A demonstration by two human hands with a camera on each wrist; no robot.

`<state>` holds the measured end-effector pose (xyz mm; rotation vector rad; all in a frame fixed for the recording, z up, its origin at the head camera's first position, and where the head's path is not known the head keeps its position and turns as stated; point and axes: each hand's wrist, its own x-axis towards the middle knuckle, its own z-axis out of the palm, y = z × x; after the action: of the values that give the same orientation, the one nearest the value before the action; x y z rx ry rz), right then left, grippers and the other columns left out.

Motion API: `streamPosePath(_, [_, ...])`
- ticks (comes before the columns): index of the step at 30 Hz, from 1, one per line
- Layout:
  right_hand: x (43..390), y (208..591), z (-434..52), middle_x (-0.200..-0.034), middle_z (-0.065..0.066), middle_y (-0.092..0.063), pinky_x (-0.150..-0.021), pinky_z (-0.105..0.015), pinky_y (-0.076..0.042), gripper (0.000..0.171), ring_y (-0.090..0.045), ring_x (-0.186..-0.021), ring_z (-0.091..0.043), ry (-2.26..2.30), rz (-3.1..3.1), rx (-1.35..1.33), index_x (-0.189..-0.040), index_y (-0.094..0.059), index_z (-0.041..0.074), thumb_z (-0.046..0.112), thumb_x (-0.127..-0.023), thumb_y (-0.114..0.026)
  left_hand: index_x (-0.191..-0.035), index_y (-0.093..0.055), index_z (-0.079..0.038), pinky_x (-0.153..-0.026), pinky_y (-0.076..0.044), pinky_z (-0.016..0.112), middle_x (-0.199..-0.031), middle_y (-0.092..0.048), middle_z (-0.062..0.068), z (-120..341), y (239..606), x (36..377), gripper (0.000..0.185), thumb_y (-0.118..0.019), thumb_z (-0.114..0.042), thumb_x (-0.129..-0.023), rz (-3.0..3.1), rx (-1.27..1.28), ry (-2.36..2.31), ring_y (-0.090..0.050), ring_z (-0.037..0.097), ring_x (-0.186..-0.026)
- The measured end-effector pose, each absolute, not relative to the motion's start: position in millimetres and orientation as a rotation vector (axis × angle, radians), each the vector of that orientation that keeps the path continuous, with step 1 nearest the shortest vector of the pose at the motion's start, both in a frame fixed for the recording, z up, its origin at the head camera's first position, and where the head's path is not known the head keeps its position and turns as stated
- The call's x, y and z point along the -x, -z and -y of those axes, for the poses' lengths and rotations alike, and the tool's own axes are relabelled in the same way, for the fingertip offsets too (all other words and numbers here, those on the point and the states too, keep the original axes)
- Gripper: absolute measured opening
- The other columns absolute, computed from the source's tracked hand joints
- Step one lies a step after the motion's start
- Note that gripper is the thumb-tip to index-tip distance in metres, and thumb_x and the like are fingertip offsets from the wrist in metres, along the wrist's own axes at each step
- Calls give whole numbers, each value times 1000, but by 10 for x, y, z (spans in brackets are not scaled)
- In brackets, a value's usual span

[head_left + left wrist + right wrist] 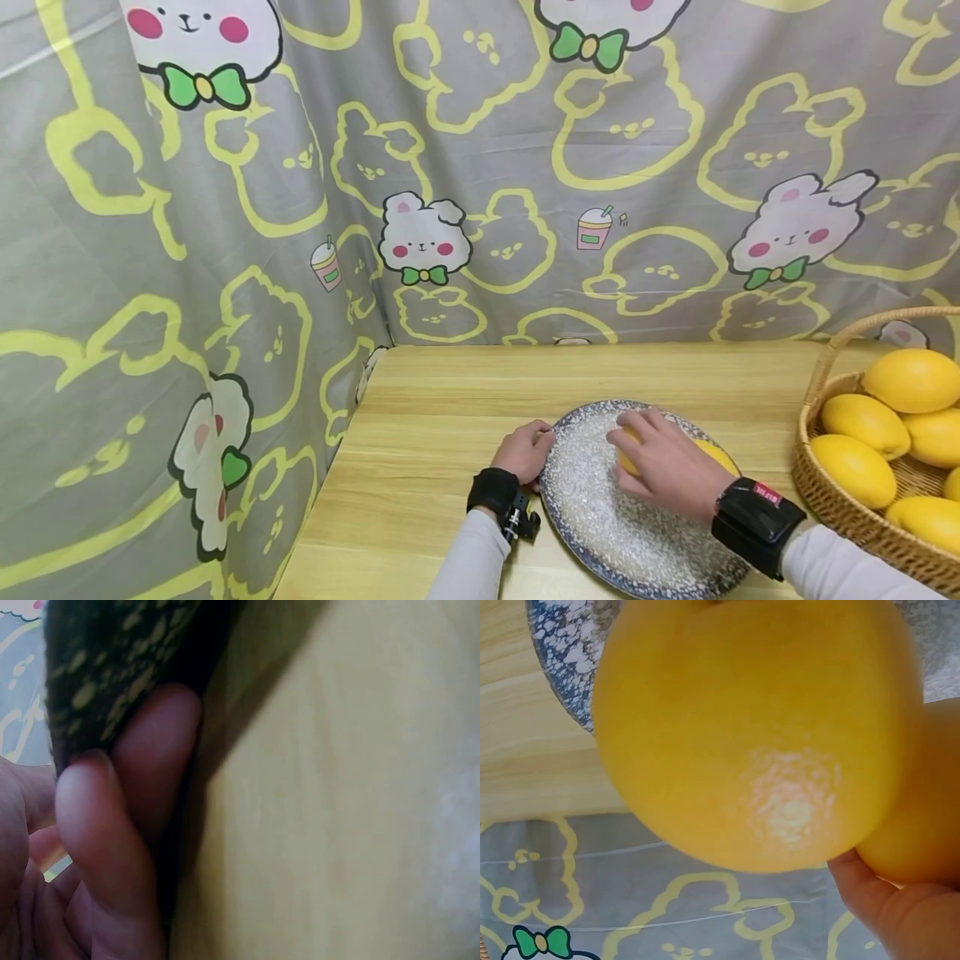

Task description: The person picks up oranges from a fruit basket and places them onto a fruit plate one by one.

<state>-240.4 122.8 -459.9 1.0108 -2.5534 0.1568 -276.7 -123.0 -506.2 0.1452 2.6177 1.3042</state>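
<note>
Near the table's front, a round speckled plate point(592, 525) with a dark blue rim lies under both hands. My left hand point(522, 454) grips its left edge; in the left wrist view, fingertips point(97, 802) touch the plate's dark underside point(112, 667). Over the plate, my right hand point(671, 467) holds a lemon point(628, 454), mostly covered by the fingers. A second lemon point(716, 454) sits just to the right, partly hidden behind that hand. Close to the camera in the right wrist view, this lemon point(757, 735) looms large beside the held lemon point(922, 802).
A wicker basket point(847, 529) with a tall handle stands at the right, holding several lemons point(911, 381). The wooden table point(450, 383) ends at a grey curtain point(510, 150) with cartoon prints, which hangs behind and along the left side.
</note>
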Motion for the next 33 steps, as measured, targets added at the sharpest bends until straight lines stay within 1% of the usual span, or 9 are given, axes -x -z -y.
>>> streamPosePath(6, [2367,4612,-1202,-128,-12,-64,-99,-51,-57,28,-60,-119,-32,-142,2606,-1011,-119,-69,15,26,-94,-72,-137,-63,-17,-36,-47,25,-89,-73,9,1225,5071,2786,36,-48,-34,-110,-2612,-134,-1292,-47,10,-36])
streamPosePath(11, [2361,4640,-1192,-128,-11,-64,-100,-49,-57,26,-60,-118,-30,-107,2619,-1034,-118,-70,15,26,-94,-70,-137,-63,-17,-36,-46,26,-87,-72,10,1228,5069,2772,35,-48,-34,-110,-2613,-136,-1292,-47,11,-37])
streamPosePath(19, [2360,4671,-1189,-126,-12,-64,-95,-48,-59,27,-61,-115,-28,-80,2623,-1088,-118,-69,15,27,-94,-70,-138,-63,-16,-37,-47,26,-94,-74,11,1233,5077,2774,36,-48,-34,-111,-2613,-137,-1296,-47,11,-37])
streamPosePath(24, [2355,4684,-1159,-124,-10,-64,-89,-48,-60,24,-60,-110,-27,-75,2618,-1103,-114,-70,17,28,-92,-71,-138,-63,-17,-37,-47,27,-91,-73,10,1236,5124,2803,36,-48,-34,-111,-2614,-134,-1297,-47,11,-37])
streamPosePath(28, [2350,4707,-1149,-124,-10,-64,-87,-48,-61,25,-60,-111,-27,-76,2627,-1105,-114,-70,17,29,-92,-71,-136,-64,-17,-37,-48,26,-89,-72,8,1241,5135,2814,35,-48,-35,-110,-2612,-131,-1300,-48,11,-37])
streamPosePath(33, [2349,4730,-1145,-123,-10,-64,-85,-45,-61,24,-60,-109,-26,-56,2613,-1118,-112,-70,17,29,-91,-71,-137,-64,-17,-37,-47,25,-92,-74,10,1238,5123,2811,35,-48,-34,-110,-2621,-144,-1293,-48,10,-36])
